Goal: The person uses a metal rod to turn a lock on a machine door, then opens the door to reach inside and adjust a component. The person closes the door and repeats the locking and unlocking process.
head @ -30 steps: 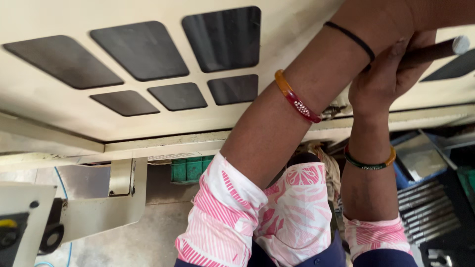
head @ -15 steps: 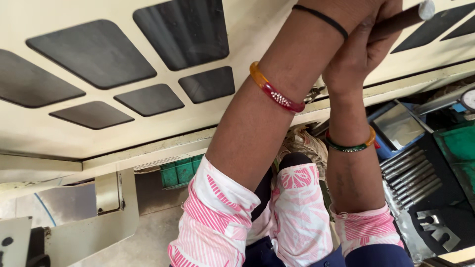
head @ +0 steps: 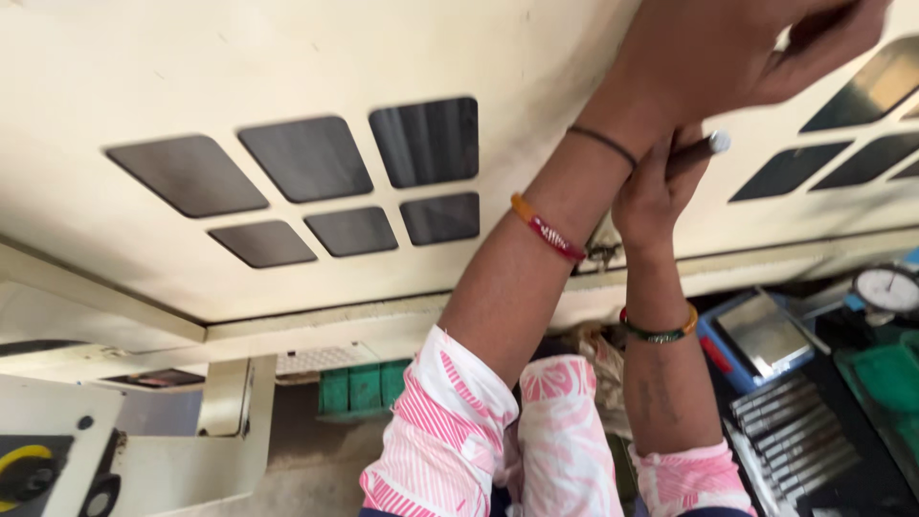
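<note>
A cream machine panel (head: 287,258) with dark slotted windows fills the view. At lower right a black tray (head: 814,460) holds a row of grey metal rods (head: 780,421); beside it lies a blue tray (head: 737,330) with a steel plate inside. The left hand (head: 737,48) rests against the panel, fingers loosely bent. The right hand (head: 656,187) is wrapped around a metal rod (head: 704,148) just under the left wrist.

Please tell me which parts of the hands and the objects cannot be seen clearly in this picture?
- Left hand, head view: blurred, fingertips cut off by the top edge.
- Right hand: mostly hidden behind the left wrist, so its grip is unclear.
- Metal rod: only the tip shows; the rest is inside the right hand.
- Round gauge: too small to read, near the right edge.
- Rods in the tray: partly covered by the right forearm.
</note>
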